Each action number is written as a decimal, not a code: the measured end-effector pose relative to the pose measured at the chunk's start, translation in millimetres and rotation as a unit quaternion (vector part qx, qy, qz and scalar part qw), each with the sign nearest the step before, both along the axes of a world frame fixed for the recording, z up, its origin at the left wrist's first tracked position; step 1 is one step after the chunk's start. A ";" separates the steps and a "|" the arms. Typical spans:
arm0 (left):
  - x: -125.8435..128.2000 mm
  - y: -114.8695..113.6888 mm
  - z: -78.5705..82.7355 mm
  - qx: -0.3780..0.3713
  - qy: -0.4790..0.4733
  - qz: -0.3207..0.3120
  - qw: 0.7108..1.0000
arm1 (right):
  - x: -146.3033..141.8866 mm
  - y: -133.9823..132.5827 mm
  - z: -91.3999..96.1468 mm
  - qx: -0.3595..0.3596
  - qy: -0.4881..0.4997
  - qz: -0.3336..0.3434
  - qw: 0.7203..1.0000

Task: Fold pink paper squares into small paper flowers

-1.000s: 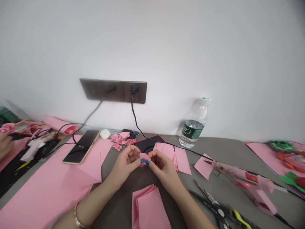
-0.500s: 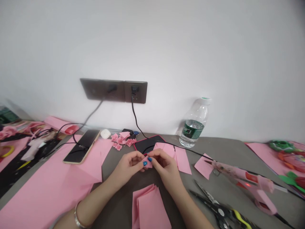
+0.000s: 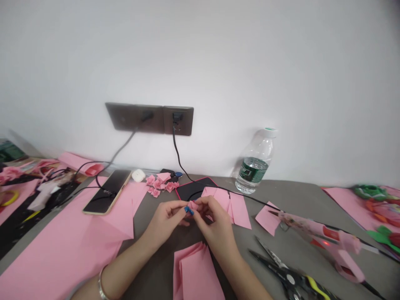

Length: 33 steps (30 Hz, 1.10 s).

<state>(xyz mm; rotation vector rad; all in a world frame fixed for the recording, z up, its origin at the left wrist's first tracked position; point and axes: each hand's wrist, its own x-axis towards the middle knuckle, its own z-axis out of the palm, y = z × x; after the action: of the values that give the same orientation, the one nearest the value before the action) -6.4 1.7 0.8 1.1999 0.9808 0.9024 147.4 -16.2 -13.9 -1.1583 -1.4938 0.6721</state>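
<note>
My left hand [image 3: 167, 217] and my right hand [image 3: 214, 218] meet above the grey table [image 3: 290, 204], fingertips pinched together on a small folded pink paper piece [image 3: 193, 205]. Blue-painted nails show at the pinch. Just below my wrists lies a stack of pink paper rectangles [image 3: 196, 273]. More pink paper slips [image 3: 234, 206] lie just behind my right hand.
A pink glue gun [image 3: 325, 241] and black scissors [image 3: 287, 273] lie at the right. A water bottle [image 3: 254, 162] stands by the wall. Small pink paper roses [image 3: 159, 183], a phone [image 3: 108, 191] on a large pink sheet [image 3: 62, 246], and a red-edged dark device [image 3: 193, 187] lie behind.
My hands have closed together, the fingertips turning and squeezing the small pink piece into a tighter shape. A person's hand at the far left edge has gone from view.
</note>
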 end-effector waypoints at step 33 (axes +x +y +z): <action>2.0 -0.4 0.2 -0.003 -0.008 -0.006 1.000 | 4.5 -0.5 5.2 0.036 -0.033 -0.025 0.998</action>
<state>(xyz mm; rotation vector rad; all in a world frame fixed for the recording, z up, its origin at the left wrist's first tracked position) -4.4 1.2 1.0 1.1910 0.9617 0.8983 151.9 -16.7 -8.7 -1.1690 -1.5280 0.5466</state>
